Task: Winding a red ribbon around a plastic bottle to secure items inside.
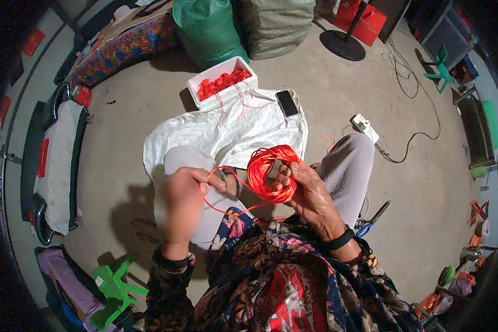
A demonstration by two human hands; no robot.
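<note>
My right hand (310, 191) grips a round coil of shiny red cord (257, 172), its fingers curled through the middle and the thumb on the outer side. From the coil a loose strand loops left across my lap to my left hand (189, 191). There the thumb and forefinger pinch the strand; the rest of that hand is blurred. Both hands are above my knees, the coil apart from the white sheet (177, 133) on the floor beyond. On the sheet's far edge stands a white box (251, 82) with bundles of red cord (224, 83) inside, several strands trailing over its front.
A black phone (287, 103) lies on the sheet. Right of my knee are a power strip (365, 127) with a dark cable and a blue-handled tool (365, 228). A green sack (207, 33) and a grey sack (276, 27) stand behind the box. A green stool (119, 285) is at lower left.
</note>
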